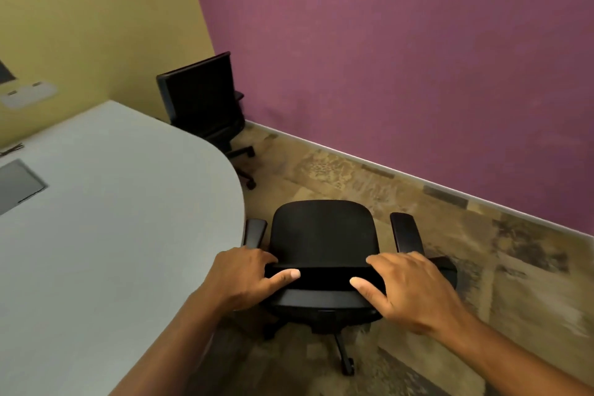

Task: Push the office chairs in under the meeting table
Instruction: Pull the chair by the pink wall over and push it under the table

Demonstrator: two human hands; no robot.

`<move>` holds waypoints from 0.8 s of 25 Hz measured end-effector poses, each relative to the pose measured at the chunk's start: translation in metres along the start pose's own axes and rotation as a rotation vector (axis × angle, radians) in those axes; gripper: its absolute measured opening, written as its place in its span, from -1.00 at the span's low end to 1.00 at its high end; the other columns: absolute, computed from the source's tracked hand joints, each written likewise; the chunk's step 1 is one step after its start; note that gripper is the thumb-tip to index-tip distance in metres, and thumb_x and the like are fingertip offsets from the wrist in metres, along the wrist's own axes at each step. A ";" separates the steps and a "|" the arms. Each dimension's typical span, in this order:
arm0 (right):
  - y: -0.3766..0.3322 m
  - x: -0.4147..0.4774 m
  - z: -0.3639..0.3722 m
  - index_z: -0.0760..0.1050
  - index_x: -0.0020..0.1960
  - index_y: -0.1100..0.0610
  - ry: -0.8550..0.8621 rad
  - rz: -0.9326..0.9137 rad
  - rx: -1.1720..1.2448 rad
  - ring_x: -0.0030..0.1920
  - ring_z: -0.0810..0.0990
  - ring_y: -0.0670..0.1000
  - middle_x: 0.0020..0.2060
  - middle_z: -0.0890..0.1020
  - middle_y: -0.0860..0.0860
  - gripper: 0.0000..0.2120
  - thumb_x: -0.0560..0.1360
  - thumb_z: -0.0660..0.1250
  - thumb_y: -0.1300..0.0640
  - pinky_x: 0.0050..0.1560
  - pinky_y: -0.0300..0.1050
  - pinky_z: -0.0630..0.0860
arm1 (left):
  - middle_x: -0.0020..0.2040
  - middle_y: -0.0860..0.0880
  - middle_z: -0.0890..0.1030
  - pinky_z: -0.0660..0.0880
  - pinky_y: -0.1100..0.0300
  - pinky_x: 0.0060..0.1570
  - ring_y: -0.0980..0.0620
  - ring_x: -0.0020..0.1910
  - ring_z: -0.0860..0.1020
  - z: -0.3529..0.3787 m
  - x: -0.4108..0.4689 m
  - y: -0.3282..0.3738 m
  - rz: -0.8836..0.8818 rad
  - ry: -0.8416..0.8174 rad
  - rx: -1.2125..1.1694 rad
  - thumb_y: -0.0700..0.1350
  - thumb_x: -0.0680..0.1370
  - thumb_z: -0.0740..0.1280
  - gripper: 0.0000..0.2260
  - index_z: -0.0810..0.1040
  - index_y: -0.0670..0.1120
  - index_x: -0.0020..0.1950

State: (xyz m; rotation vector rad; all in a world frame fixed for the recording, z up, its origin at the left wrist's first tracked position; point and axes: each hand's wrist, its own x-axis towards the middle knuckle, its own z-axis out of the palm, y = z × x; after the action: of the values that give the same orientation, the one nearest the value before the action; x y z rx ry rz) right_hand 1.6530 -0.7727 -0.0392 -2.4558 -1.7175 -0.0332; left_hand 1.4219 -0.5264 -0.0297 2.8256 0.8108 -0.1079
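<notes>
Left hand [244,276], right hand [414,289] clasp chair backrest [324,278] (grip closed)

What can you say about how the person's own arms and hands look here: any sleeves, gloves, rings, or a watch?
Both forearms are bare as far as the frame shows, with no sleeve in view. The left hand and the right hand wear no gloves. No ring shows on the visible fingers, and neither wrist carries a watch or band. The thumbnails are short and unpainted.

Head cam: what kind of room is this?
Most likely a small office meeting room. A large grey table with a rounded end fills the left side, two black wheeled office chairs stand by it, one under both hands and one in the corner, and the floor is patterned carpet.
</notes>
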 end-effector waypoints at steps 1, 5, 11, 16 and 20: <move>0.006 -0.001 0.001 0.61 0.11 0.03 0.023 -0.035 0.008 -0.04 0.67 0.00 -0.06 0.70 -0.07 -0.22 0.63 -0.15 -0.52 0.09 0.07 0.57 | -0.19 0.11 0.70 0.64 0.15 -0.13 0.10 -0.22 0.62 0.002 -0.005 0.006 -0.020 0.008 -0.005 0.77 0.35 -0.28 0.04 0.74 0.12 0.10; 0.039 -0.006 0.004 0.63 0.02 0.06 0.114 -0.175 0.002 -0.15 0.68 0.04 -0.16 0.70 -0.05 -0.31 0.68 -0.04 -0.45 -0.08 0.09 0.59 | -0.25 0.15 0.62 0.37 0.27 -0.30 0.12 -0.27 0.57 0.008 -0.022 0.044 -0.078 0.034 0.008 0.70 0.46 -0.19 -0.10 0.72 0.14 0.12; 0.069 -0.011 0.001 0.65 0.01 0.06 0.195 -0.292 0.049 -0.15 0.70 0.06 -0.16 0.72 -0.03 -0.36 0.68 0.02 -0.40 -0.12 0.10 0.62 | -0.30 0.09 0.60 0.47 0.17 -0.30 0.09 -0.29 0.57 0.021 -0.044 0.083 -0.174 0.093 -0.018 0.68 0.50 -0.19 -0.13 0.70 0.12 0.03; 0.069 -0.022 0.000 0.68 0.07 0.07 0.227 -0.394 0.072 -0.13 0.72 0.00 -0.12 0.74 -0.08 -0.37 0.68 0.06 -0.40 -0.13 0.03 0.65 | -0.26 0.06 0.65 0.61 0.08 -0.18 0.08 -0.28 0.60 0.027 -0.072 0.100 -0.254 0.103 -0.008 0.67 0.52 -0.16 -0.13 0.71 0.08 0.02; 0.073 -0.025 -0.003 0.71 0.12 0.07 0.248 -0.427 0.073 -0.09 0.75 -0.02 -0.07 0.77 -0.09 -0.38 0.66 0.11 -0.39 -0.10 -0.01 0.66 | -0.32 0.02 0.60 0.57 0.02 -0.21 0.04 -0.32 0.56 0.029 -0.090 0.115 -0.288 0.121 0.018 0.66 0.55 -0.14 -0.17 0.64 0.04 -0.09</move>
State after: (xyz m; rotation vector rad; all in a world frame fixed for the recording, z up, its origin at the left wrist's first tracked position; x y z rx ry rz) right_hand 1.7124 -0.8206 -0.0467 -1.8990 -2.0433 -0.3002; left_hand 1.4058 -0.6742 -0.0269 2.7342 1.2460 0.0136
